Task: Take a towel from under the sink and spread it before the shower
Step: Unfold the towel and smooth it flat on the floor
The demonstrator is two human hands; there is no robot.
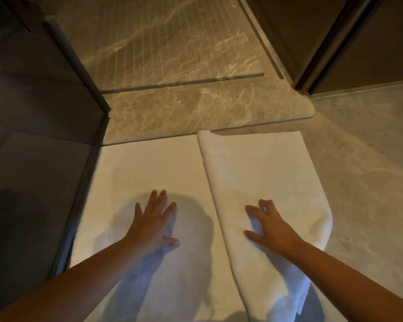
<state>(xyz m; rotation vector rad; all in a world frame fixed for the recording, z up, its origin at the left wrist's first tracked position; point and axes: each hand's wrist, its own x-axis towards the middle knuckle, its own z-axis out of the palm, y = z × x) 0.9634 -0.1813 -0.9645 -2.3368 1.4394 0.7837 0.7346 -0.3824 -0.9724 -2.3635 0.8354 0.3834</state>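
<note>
The towel [163,163] lies on the floor [358,170] with its far edge just beside the shower sill [196,112] and its left side along the dark wall [33,89] – set, I judge, where wet feet would step out. The left hand [155,225] presses flat on the single layer, fingers straight, probably to pin it. The right hand [269,225] rests on the flap [254,173] with fingers spread and slightly bent, gripping nothing – likely smoothing it or about to turn it out, since that side looks doubled over. No container is in view.
</note>
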